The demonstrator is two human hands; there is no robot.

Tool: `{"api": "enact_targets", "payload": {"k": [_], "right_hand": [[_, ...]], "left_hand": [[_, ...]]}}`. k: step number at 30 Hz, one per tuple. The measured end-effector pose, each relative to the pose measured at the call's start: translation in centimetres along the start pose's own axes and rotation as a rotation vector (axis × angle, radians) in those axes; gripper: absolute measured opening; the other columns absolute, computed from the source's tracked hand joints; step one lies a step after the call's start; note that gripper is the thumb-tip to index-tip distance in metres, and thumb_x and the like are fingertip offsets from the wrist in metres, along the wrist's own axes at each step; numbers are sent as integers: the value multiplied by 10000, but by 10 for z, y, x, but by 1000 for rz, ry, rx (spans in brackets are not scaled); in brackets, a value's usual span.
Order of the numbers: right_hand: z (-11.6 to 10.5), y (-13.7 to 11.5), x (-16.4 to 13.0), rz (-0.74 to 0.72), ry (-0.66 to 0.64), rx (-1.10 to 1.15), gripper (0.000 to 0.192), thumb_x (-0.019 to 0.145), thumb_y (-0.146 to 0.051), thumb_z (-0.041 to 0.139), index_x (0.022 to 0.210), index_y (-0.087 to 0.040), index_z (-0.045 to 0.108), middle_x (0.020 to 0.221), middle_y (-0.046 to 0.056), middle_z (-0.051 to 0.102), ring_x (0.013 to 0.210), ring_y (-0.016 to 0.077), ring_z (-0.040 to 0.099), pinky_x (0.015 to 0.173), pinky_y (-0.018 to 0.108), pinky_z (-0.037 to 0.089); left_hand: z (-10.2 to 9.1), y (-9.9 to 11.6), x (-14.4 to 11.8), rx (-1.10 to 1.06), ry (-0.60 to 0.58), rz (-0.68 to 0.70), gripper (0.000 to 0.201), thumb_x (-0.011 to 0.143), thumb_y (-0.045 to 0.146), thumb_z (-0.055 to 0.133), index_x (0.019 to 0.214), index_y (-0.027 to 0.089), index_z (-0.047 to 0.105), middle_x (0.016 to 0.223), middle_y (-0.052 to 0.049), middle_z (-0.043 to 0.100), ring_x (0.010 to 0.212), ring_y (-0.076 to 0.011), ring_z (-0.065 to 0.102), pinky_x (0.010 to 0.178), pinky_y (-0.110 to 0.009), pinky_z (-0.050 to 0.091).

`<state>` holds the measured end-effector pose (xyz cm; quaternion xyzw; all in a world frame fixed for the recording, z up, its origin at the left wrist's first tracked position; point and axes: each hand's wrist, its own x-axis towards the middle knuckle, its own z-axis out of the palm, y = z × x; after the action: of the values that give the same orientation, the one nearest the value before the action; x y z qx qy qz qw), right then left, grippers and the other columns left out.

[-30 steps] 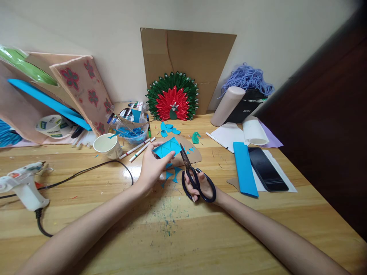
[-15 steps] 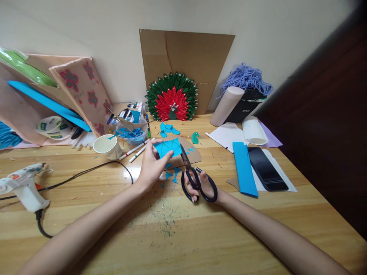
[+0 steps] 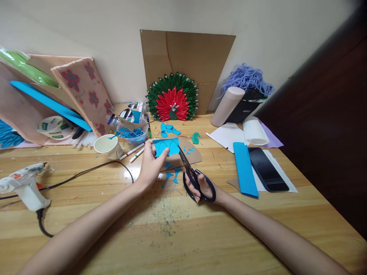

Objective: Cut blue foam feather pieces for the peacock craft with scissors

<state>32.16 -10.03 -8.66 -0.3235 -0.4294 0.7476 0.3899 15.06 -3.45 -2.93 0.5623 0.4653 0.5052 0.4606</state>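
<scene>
wooden desk [image 3: 86, 229] against a pale wall, cluttered along its back edge; left hand [image 3: 151, 164] has its grip clamped on a blue paper piece [image 3: 166, 147] near the desk's middle; right hand [image 3: 205, 187] grips black scissors [image 3: 195, 177], blades at the paper's right edge; blue scraps [image 3: 170, 175] lie beneath.
</scene>
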Motion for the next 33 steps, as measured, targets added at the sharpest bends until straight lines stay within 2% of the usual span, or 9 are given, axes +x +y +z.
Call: {"api": "enact_targets", "payload": {"k": [5, 11, 14, 18, 22, 24, 26, 29, 33], "right_hand": [[-3, 2, 1, 64, -30, 50, 731, 494, -878, 447, 717, -182, 465, 366, -81, 468, 267, 81, 431, 303, 189, 388], [-7, 6, 4, 69, -74, 87, 696, 514, -844, 501, 713, -178, 459, 361, -79, 475, 265, 80, 439, 297, 174, 389], [-8, 7, 5, 53, -71, 55, 679, 534, -827, 516, 721, -177, 458, 357, -83, 472, 251, 78, 424, 273, 164, 363], [-6, 7, 4, -44, -13, -38, 659, 586, -811, 496, 731, -169, 474, 347, -94, 439, 242, 65, 387, 258, 149, 324], [-3, 7, 1, -90, -6, -77, 639, 616, -795, 493, 727, -166, 481, 355, -91, 431, 255, 65, 383, 271, 153, 311], [-3, 9, 0, -108, 3, -84, 620, 638, -773, 505, 747, -163, 486, 370, -90, 441, 268, 63, 390, 286, 153, 315], [-3, 11, -1, -127, 12, -82, 603, 660, -755, 506, 761, -162, 489, 382, -89, 449, 277, 58, 391, 300, 150, 323], [-1, 12, -3, -125, 17, -74, 596, 674, -752, 490, 758, -163, 486, 381, -89, 445, 282, 55, 395, 305, 144, 329], [4, 11, -4, -55, 0, -56, 630, 648, -780, 472, 762, -161, 492, 385, -88, 450, 279, 57, 403, 297, 148, 359]], "left_hand": [[2, -7, -3, -89, -105, 30, 346, 780, 289, 612, 1064, 206, 432, 947, -25, 557, 846, -148, 565, 746, -278, 453], [1, -9, -1, -65, -112, 30, 371, 770, 296, 620, 1082, 200, 445, 976, -30, 541, 839, -145, 555, 762, -281, 450], [0, -7, 0, -93, -101, 6, 377, 762, 297, 623, 1075, 198, 438, 960, -26, 555, 840, -146, 566, 775, -286, 451], [-1, -3, 0, -113, -72, -60, 350, 757, 304, 625, 1030, 189, 439, 912, -26, 585, 829, -153, 585, 765, -289, 458], [0, -2, -1, -196, 25, -98, 415, 721, 330, 670, 1049, 187, 459, 872, -20, 593, 783, -142, 582, 710, -262, 457], [3, -3, -3, -282, 46, -143, 399, 690, 351, 703, 985, 180, 495, 793, 0, 572, 687, -114, 557, 648, -234, 442], [6, -4, -5, -393, 18, -233, 333, 669, 381, 721, 812, 167, 510, 659, 34, 500, 573, -78, 490, 570, -205, 408], [11, -7, -8, -556, -23, -363, 400, 641, 421, 736, 604, 172, 426, 555, 61, 393, 512, -58, 422, 522, -186, 382], [12, -9, -8, -574, -23, -443, 376, 630, 409, 749, 605, 165, 464, 566, 46, 465, 504, -59, 459, 541, -193, 433]]}}
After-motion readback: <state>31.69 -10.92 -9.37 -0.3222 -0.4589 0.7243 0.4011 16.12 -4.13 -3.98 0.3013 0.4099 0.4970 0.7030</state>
